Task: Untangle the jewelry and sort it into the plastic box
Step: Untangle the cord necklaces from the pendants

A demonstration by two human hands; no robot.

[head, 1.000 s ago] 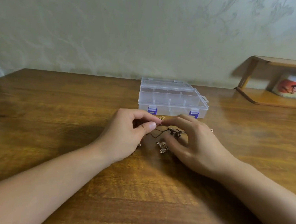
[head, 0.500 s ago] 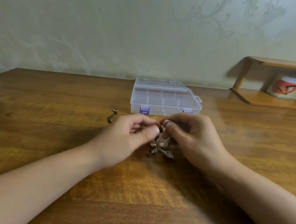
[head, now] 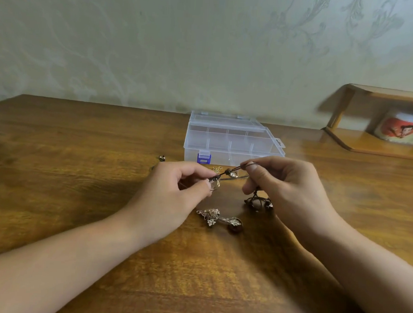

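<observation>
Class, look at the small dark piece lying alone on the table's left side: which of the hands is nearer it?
Left. The left hand sits just right of the small dark piece; the right hand is farther right.

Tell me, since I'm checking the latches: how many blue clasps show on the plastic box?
1: a blue clasp on the plastic box front, left end. The right hand covers the right end, so another may be hidden.

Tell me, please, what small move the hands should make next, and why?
Probably ease the hands apart: the left hand and right hand pinch a dark cord stretched between them, with a gold ring caught on it, and the box is shut.
</observation>
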